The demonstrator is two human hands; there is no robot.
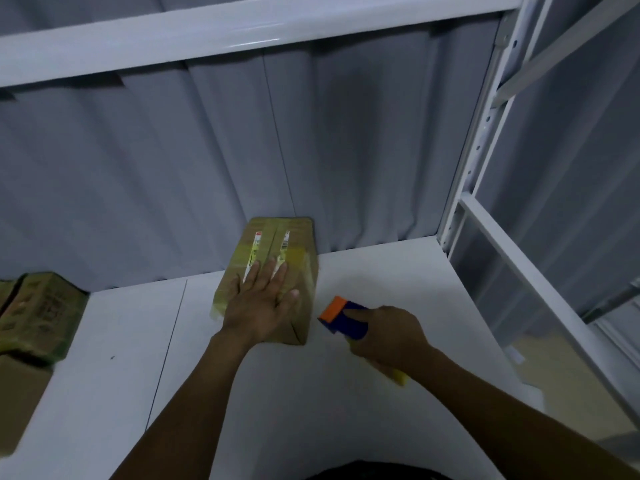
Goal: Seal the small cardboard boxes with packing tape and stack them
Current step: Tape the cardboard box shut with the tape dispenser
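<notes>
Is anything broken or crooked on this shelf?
Nothing looks broken. The box under the left hand sits a bit crooked to the back edge of the shelf, and the boxes at the far left look crumpled. The right hand grips the tape dispenser.

The cardboard box [301, 306] is brown, wrapped in glossy yellowish tape [298, 255]. Two white label strips [254, 252] run along its top, one with a small red mark, the other with a black barcode. The tape dispenser [346, 318] is blue with an orange front and a yellow end. The shelf [381, 271] is white, and the curtain [173, 168] behind it is plain grey.
</notes>
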